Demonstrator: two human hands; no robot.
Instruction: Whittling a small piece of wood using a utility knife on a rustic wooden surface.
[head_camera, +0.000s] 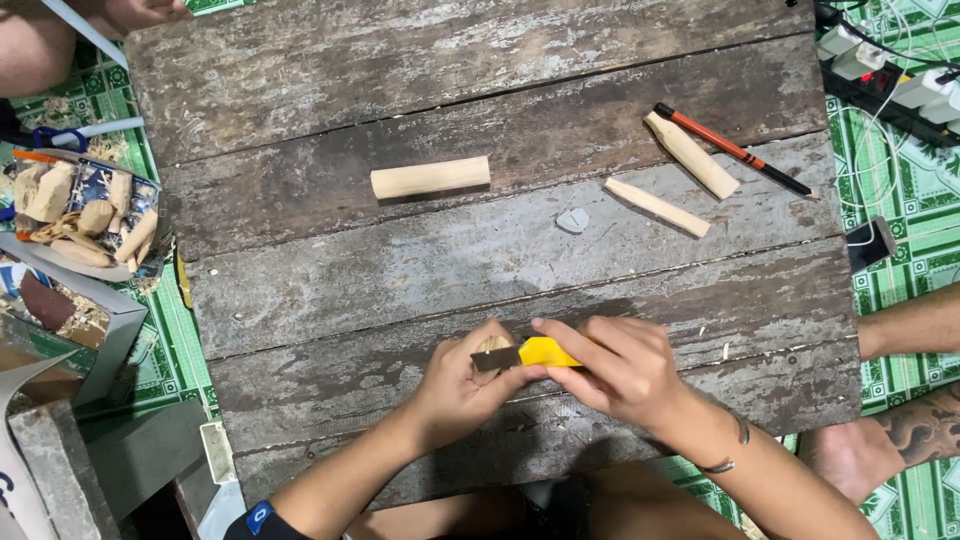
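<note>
Gripping a small pale piece of wood (492, 347), the left hand (462, 385) has its fingers curled tight around it, the thumb lying along the top. Just beside it, the right hand (622, 368) is clenched on a yellow-handled knife (527, 355), fingers folded over the handle, and the dark blade reaches across to touch the wood. Both hands meet over the near edge of the weathered plank bench (330, 290).

Well beyond the hands, toward the far side of the bench, lies a pale wooden dowel (430, 177). Beyond the right hand and apart from it lie two tapered wooden sticks (657, 207), (692, 155), the farther one touching an orange and black pencil (732, 149). Between the dowel and the sticks sits a small grey scrap (573, 220).

Off to the left of the left hand, past the bench edge, a box of wood offcuts (85, 215) rests on a green patterned mat (160, 350). Far to the right, a power strip (890, 80) with plugs lies on the same mat. Another person's arm and tattooed leg show to the right of the right hand.
</note>
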